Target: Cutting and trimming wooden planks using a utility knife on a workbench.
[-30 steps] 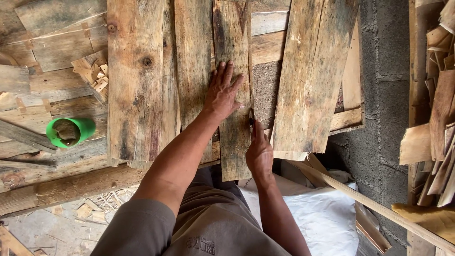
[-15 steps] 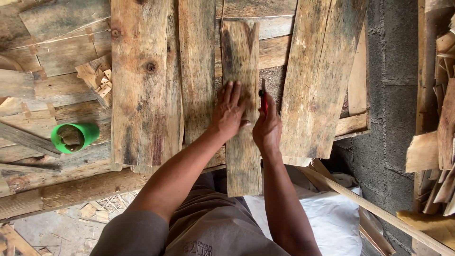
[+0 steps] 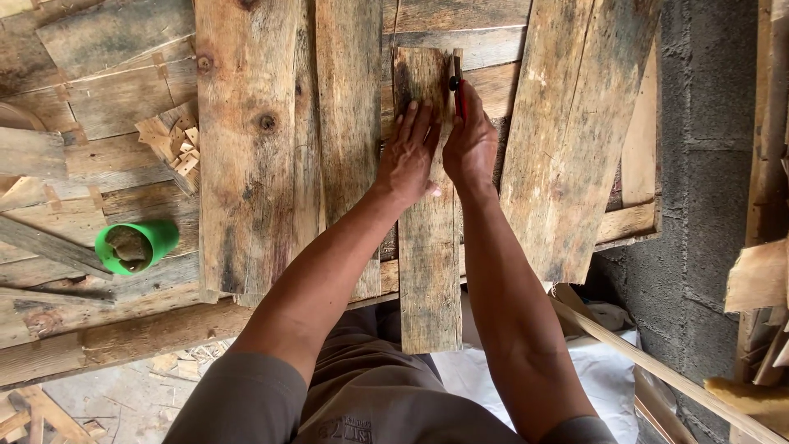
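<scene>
A narrow weathered plank (image 3: 429, 271) lies lengthwise on a rough wooden workbench (image 3: 99, 115), its near end sticking out over the bench edge toward me. My left hand (image 3: 408, 156) presses flat on the plank's upper part, fingers spread. My right hand (image 3: 471, 141) rests on the plank's right edge and grips a red-handled tool (image 3: 459, 86), probably a hammer, whose dark head points away from me at the plank's far right corner.
Wide old boards (image 3: 246, 148) (image 3: 575, 131) lie on either side of the plank. A green cup (image 3: 131, 247) stands at the left, small wood offcuts (image 3: 174, 144) behind it. A grey block wall (image 3: 707, 164) and stacked timber (image 3: 764, 271) are on the right. White sheeting (image 3: 493, 378) lies below.
Both hands have slid further up the plank, away from me. The right hand came up from the plank's lower right edge to sit beside the left, with the tool now near the far end.
</scene>
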